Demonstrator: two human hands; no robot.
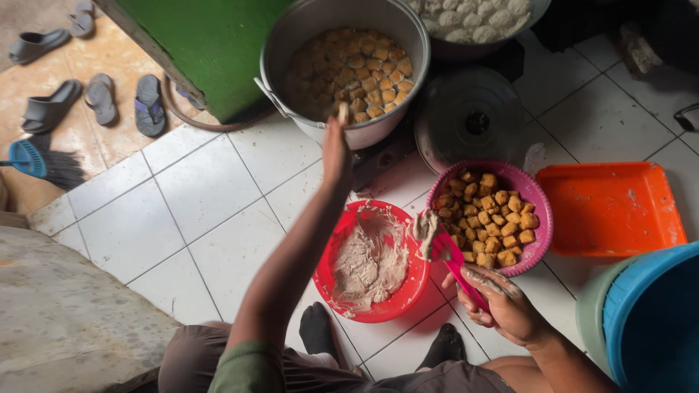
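Two hands are working apart: the left hand (336,149) is reaching out over the rim of the big metal pot (291,44) of fried tofu cubes, pinching a small pale piece at its fingertips, while the right hand (502,302) is gripping a pink spatula (455,263) loaded with grey paste just beside the red bowl (408,287) of the same paste. Lying beyond the right hand are a pink basket (542,211) of tofu cubes, an orange tray (611,211) and a round metal lid (470,120), with a blue bucket (655,320) sitting at its outer side. Everything is resting on a white tiled floor (196,189), and sandals (102,98) and a broom (33,160) are lying well off past the left arm.
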